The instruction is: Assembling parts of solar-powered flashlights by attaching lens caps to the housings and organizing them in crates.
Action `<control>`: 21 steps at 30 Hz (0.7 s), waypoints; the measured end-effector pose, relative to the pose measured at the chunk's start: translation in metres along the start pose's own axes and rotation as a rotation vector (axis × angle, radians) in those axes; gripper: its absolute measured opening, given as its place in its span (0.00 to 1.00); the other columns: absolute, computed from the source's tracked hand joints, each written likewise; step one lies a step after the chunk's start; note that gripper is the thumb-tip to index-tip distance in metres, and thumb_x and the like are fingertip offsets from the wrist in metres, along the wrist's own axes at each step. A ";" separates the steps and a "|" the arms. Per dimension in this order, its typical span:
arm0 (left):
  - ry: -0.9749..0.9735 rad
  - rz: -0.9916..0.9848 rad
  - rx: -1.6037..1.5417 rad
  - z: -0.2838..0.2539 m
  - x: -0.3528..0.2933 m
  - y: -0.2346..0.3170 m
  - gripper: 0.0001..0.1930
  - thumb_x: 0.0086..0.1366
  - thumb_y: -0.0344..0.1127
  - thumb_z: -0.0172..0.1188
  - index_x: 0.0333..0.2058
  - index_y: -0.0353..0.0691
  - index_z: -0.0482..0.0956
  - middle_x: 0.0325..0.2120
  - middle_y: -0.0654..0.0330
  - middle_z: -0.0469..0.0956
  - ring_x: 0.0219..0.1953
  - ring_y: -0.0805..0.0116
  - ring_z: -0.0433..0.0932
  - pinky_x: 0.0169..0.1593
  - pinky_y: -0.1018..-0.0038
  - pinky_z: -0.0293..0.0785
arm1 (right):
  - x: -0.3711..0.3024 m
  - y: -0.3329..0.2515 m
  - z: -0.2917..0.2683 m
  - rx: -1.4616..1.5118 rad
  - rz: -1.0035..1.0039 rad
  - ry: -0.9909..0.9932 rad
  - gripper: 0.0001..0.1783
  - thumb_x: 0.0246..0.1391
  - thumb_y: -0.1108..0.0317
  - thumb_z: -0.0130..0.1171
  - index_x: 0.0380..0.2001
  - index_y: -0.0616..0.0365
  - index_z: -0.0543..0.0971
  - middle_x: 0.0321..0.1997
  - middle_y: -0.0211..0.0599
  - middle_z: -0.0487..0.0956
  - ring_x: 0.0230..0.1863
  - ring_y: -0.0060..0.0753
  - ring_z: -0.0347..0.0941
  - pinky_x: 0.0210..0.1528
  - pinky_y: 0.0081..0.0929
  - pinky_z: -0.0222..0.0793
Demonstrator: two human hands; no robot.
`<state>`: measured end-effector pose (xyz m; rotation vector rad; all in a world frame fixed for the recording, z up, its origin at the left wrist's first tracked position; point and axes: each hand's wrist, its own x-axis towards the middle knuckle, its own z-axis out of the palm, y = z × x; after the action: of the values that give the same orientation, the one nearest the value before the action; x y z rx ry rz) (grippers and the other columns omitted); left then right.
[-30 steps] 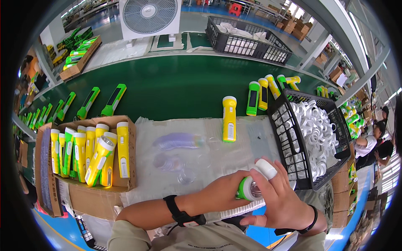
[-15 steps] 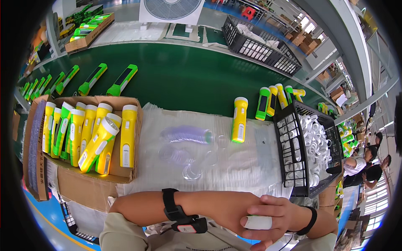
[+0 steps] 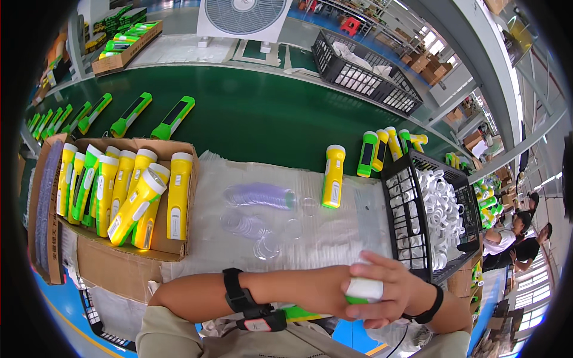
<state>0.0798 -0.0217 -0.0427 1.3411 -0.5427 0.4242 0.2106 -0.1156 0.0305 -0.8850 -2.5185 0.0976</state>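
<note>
In front of my body, a green flashlight (image 3: 301,314) with a white head lies across my hands. My left hand (image 3: 333,290) is closed on its body; most of its fingers are hidden under the hand's back. Fingers of my right hand (image 3: 391,292) curl around the white head, where a green band shows below the white. Beyond them on the sheeted worktop (image 3: 334,235) lie clear round lenses (image 3: 248,225) and a fanned row of purplish lenses (image 3: 259,196). One yellow flashlight (image 3: 333,177) stands further back.
A cardboard box (image 3: 192,197) of yellow and green flashlights stands left. Right is a black crate (image 3: 407,224) of white rings (image 3: 440,209). Behind runs a green conveyor belt (image 3: 262,113) with flashlights on it, then a fan (image 3: 245,18) and another black crate (image 3: 370,77).
My right fingers have shifted and lifted around the white head. More of the flashlight shows, including its green body below my left forearm. The whole view has shifted slightly.
</note>
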 end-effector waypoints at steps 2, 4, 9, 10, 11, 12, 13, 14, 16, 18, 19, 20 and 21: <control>0.035 -0.278 0.369 0.000 0.005 0.019 0.17 0.51 0.38 0.61 0.37 0.35 0.71 0.27 0.49 0.78 0.28 0.47 0.78 0.31 0.60 0.74 | -0.001 -0.006 0.018 0.001 0.281 0.149 0.25 0.58 0.60 0.42 0.52 0.67 0.69 0.50 0.49 0.73 0.54 0.57 0.67 0.56 0.46 0.61; 0.250 -0.553 0.824 0.000 0.009 0.018 0.22 0.54 0.42 0.58 0.38 0.27 0.68 0.24 0.48 0.77 0.25 0.49 0.78 0.29 0.61 0.74 | 0.003 -0.008 0.024 0.037 0.695 0.309 0.24 0.60 0.66 0.36 0.56 0.67 0.65 0.52 0.51 0.71 0.54 0.52 0.67 0.53 0.41 0.63; 0.204 -0.694 0.829 -0.011 0.007 0.017 0.22 0.53 0.43 0.62 0.38 0.31 0.68 0.23 0.53 0.76 0.23 0.54 0.78 0.29 0.66 0.74 | -0.009 0.007 0.028 0.387 0.788 0.310 0.32 0.61 0.52 0.40 0.61 0.64 0.57 0.55 0.53 0.67 0.58 0.48 0.62 0.58 0.37 0.57; 0.240 -0.599 0.479 -0.016 0.000 0.004 0.21 0.53 0.42 0.63 0.37 0.33 0.68 0.24 0.57 0.75 0.24 0.59 0.77 0.30 0.69 0.74 | -0.007 0.010 0.028 0.776 0.773 0.514 0.37 0.58 0.47 0.44 0.61 0.63 0.56 0.55 0.53 0.67 0.58 0.45 0.62 0.60 0.37 0.56; 0.270 -0.494 0.127 -0.020 0.000 0.004 0.20 0.53 0.42 0.63 0.37 0.35 0.68 0.24 0.60 0.74 0.24 0.65 0.76 0.31 0.72 0.73 | -0.008 0.013 0.026 1.165 0.726 0.707 0.42 0.55 0.42 0.48 0.62 0.62 0.54 0.55 0.53 0.67 0.59 0.42 0.62 0.61 0.37 0.55; 0.146 -0.652 -0.152 -0.024 0.003 0.014 0.18 0.53 0.38 0.64 0.38 0.37 0.68 0.26 0.64 0.72 0.26 0.73 0.73 0.33 0.75 0.71 | -0.011 0.017 0.021 1.198 0.755 0.644 0.49 0.49 0.34 0.50 0.63 0.56 0.51 0.55 0.52 0.68 0.60 0.47 0.61 0.61 0.42 0.55; 0.135 -0.664 -0.134 -0.025 0.002 0.011 0.18 0.53 0.38 0.64 0.38 0.37 0.68 0.26 0.64 0.72 0.26 0.73 0.73 0.33 0.75 0.71 | -0.014 0.019 0.023 1.196 0.738 0.663 0.49 0.49 0.34 0.50 0.63 0.56 0.51 0.55 0.52 0.68 0.60 0.47 0.61 0.61 0.42 0.55; -0.016 -0.695 -0.293 -0.025 -0.001 0.003 0.19 0.54 0.37 0.64 0.41 0.37 0.67 0.28 0.64 0.72 0.29 0.74 0.73 0.34 0.75 0.71 | -0.015 0.019 0.027 1.256 0.672 0.638 0.49 0.48 0.34 0.51 0.63 0.56 0.52 0.55 0.52 0.68 0.59 0.47 0.63 0.61 0.42 0.57; -0.235 -0.742 -0.508 -0.027 -0.003 -0.008 0.20 0.54 0.36 0.64 0.43 0.36 0.69 0.35 0.63 0.72 0.37 0.74 0.73 0.39 0.76 0.71 | -0.011 0.017 0.032 1.456 0.544 0.647 0.52 0.42 0.41 0.64 0.63 0.56 0.53 0.54 0.51 0.70 0.55 0.45 0.67 0.58 0.41 0.60; -0.114 -0.713 -0.327 -0.019 0.001 0.003 0.20 0.54 0.36 0.64 0.43 0.36 0.70 0.35 0.62 0.73 0.38 0.72 0.73 0.40 0.75 0.71 | -0.018 0.018 0.028 1.229 0.575 0.490 0.54 0.38 0.45 0.69 0.63 0.56 0.53 0.53 0.49 0.70 0.54 0.44 0.68 0.58 0.41 0.61; 0.010 -0.657 -0.153 -0.015 0.001 0.006 0.20 0.54 0.37 0.64 0.43 0.36 0.71 0.36 0.62 0.73 0.39 0.70 0.74 0.42 0.73 0.72 | -0.021 0.017 0.026 0.996 0.612 0.319 0.57 0.34 0.50 0.73 0.63 0.57 0.52 0.53 0.47 0.70 0.53 0.42 0.69 0.58 0.40 0.61; 0.058 -0.472 0.037 -0.009 0.000 0.000 0.23 0.52 0.36 0.65 0.46 0.37 0.70 0.39 0.59 0.74 0.42 0.63 0.74 0.46 0.69 0.71 | -0.015 0.009 0.023 0.960 0.623 0.367 0.62 0.29 0.54 0.77 0.64 0.54 0.49 0.52 0.44 0.71 0.53 0.40 0.69 0.59 0.47 0.57; 0.060 -0.484 0.052 -0.011 -0.001 -0.004 0.23 0.52 0.36 0.65 0.46 0.37 0.70 0.39 0.59 0.74 0.42 0.63 0.74 0.46 0.69 0.71 | -0.014 0.008 0.023 0.967 0.606 0.376 0.62 0.29 0.54 0.77 0.64 0.54 0.49 0.52 0.44 0.71 0.53 0.40 0.69 0.59 0.47 0.57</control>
<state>0.0826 -0.0111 -0.0476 1.4514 -0.1455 0.0797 0.2145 -0.1158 0.0025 -1.0377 -1.4738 1.1066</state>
